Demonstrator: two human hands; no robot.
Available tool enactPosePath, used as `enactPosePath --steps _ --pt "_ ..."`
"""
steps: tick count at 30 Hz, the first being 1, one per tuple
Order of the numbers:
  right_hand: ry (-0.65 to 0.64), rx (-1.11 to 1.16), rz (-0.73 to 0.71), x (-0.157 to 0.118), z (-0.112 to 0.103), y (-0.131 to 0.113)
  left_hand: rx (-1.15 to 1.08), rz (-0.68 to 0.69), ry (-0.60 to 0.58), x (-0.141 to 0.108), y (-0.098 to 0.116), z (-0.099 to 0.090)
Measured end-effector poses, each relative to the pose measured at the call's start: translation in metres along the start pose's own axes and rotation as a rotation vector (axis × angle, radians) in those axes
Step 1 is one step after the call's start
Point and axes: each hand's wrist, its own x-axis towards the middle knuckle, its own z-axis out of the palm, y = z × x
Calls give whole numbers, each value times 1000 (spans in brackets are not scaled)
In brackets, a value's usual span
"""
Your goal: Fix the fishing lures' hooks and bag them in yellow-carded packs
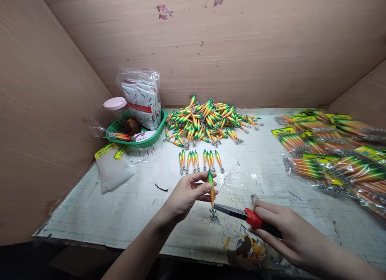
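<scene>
My left hand (189,193) pinches a green and orange squid jig (211,189) between thumb and fingers, its hook crown pointing down toward the table. In my right hand (283,227) is a pair of pliers (232,211) with red and black handles. The plier tips touch or nearly touch the jig just above its hooks; I cannot tell if they grip it. Just beyond my left hand, several matching jigs (193,161) lie in a short row, hooks toward me. Behind them is a large heap of the same jigs (208,123).
A green basket (157,131) at the left holds a bag of packets (140,97) and a jar with a pink lid (115,103). Clear plastic bags (116,171) lie before it. Packed bags of jigs (337,151) cover the right side. Wooden walls (211,51) enclose the table.
</scene>
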Motion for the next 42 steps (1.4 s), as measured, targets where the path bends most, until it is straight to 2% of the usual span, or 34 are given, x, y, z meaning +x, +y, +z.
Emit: enactPosePath --steps 6,8,10,12,14,16,19,24,27,36,42 --pt "56 31 44 2 -9 0 -47 31 20 1 3 -2" --pt "117 60 92 0 -9 1 -78 82 99 1 1 -5" --pt "209 87 145 -3 -5 2 -138 132 231 2 -4 -9" --pt "286 109 176 -5 4 0 -239 149 362 1 -12 -9" --pt "311 129 189 -6 17 -2 -345 141 426 0 -21 -5" --pt "307 147 197 -4 30 -5 -394 131 418 -3 -29 2" --pt "333 170 202 1 44 -12 -337 121 343 -10 -37 14" --pt "409 183 170 11 51 -21 -33 161 191 -22 -39 20" --pt "427 155 159 14 52 -24 75 178 181 -27 -39 19" --pt "430 130 143 16 57 -25 -406 70 311 -21 -45 26" --pt "501 96 148 12 54 -22 -336 133 339 -20 -44 25"
